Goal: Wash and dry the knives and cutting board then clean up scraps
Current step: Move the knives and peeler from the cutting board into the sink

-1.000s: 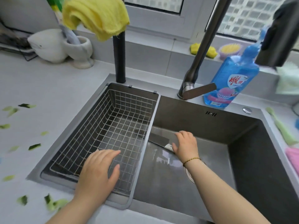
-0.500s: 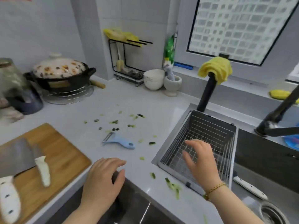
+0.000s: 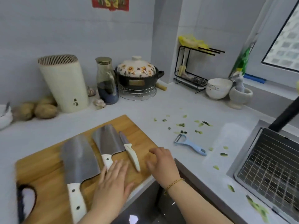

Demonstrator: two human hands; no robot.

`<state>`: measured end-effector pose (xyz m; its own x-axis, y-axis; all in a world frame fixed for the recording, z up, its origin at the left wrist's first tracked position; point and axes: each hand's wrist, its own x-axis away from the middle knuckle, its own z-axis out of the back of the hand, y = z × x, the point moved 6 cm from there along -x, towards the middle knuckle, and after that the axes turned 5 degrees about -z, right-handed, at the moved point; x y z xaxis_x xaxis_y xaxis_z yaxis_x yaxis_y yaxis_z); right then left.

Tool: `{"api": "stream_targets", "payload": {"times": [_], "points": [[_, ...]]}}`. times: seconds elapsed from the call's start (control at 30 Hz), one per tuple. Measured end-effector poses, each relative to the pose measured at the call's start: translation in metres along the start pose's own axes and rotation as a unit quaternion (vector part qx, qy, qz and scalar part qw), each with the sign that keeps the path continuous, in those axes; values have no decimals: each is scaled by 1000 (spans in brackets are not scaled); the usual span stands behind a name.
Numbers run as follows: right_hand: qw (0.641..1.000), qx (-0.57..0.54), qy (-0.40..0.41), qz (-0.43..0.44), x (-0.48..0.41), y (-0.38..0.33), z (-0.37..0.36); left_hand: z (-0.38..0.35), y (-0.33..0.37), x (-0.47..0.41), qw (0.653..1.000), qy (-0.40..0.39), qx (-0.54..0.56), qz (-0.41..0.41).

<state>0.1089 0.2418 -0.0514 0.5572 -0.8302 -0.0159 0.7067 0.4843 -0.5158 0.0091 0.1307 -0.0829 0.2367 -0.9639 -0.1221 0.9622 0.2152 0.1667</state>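
The pale surface (image 3: 186,101) filled most of the view, with the wooden cutting board (image 3: 48,162) lying at its near left edge. At the far right the wire basket (image 3: 271,167) sat in the sink. Three knives lay on the board side by side, handles toward the viewer: the large cleaver (image 3: 77,160) on the left, the second cleaver (image 3: 108,141) in the middle and the small paring knife (image 3: 129,149) to its right. Green scraps (image 3: 182,125) were scattered on the surface between board and sink, around the blue peeler (image 3: 189,144).

The left hand (image 3: 113,180) lay flat over the near part of the board, fingers (image 3: 118,167) spread and extended, their tips over the second cleaver's white handle; whether they touched it could not be told. It held nothing. The right hand (image 3: 163,164) hovered over the board's near right corner, just right of the paring knife, fingers (image 3: 153,151) loosely curled and empty.

Half a second earlier the view had sat further right, with only part of the board showing at the left edge; the right hand was then over the wire basket and the left over the surface's near edge. Both hands had since moved left onto the board.
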Motion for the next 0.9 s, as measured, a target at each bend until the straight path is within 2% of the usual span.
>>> {"api": "stream_targets", "payload": {"times": [0.3,0.4,0.6,0.7,0.8,0.9], "points": [[995,55,-72,-37,-28,-36,-40,-12,-9,-1,998,-38,18,-45],[995,31,-73,-61,-32,-34,-42,-16,-12,0,996,-67,29,-46],[994,28,-76,-68,-34,-33,-46,-13,-15,-2,999,-40,21,-17],[996,5,-64,-68,-31,-28,-42,-11,-16,-4,997,-76,13,-19],[996,-31,-37,-75,-28,-20,-30,5,-14,-9,998,-59,-4,-21],[996,-60,-2,-73,-25,-11,-9,23,-5,-18,998,42,27,-28]]}}
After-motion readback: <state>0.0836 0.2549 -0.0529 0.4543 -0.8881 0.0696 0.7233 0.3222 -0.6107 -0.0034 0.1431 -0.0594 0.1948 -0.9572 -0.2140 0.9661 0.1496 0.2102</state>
